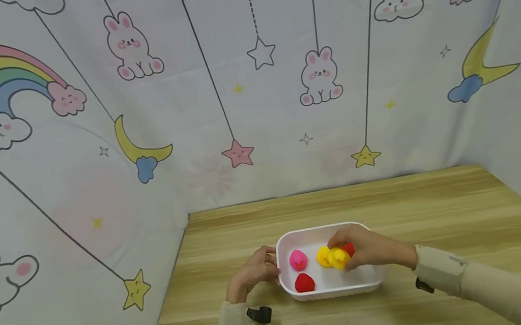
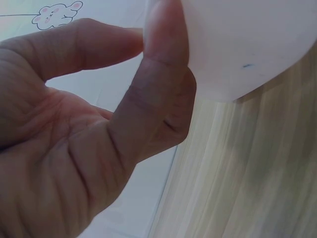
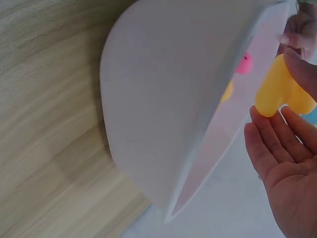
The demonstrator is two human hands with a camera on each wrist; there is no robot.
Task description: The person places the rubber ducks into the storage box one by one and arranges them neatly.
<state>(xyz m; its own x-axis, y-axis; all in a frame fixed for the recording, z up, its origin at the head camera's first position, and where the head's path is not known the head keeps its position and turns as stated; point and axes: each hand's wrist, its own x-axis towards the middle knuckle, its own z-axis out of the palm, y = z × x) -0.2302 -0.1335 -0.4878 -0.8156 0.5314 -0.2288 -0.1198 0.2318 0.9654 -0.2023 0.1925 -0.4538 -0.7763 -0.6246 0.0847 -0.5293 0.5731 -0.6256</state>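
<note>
A white plastic bin (image 1: 335, 293) stands on the table, and my left hand (image 1: 254, 271) grips its left side with thumb and fingers at the rim. Over the bin, my right hand (image 1: 363, 246) pinches a yellow rubber duck (image 1: 340, 258) between thumb and fingertips; the right wrist view shows this duck (image 3: 271, 89) level with the rim. Inside lie a pink rubber duck (image 1: 298, 260), another yellow duck (image 1: 323, 256) and a red rounded toy (image 1: 304, 283). Another red toy (image 1: 349, 249) is partly hidden behind my right hand.
The wood-grain table (image 1: 429, 210) extends around the bin. A white printed cloth (image 1: 279, 110) with rabbits, stars and rainbows hangs behind it and along both sides. Dark wrist cameras (image 1: 260, 314) are worn on both wrists.
</note>
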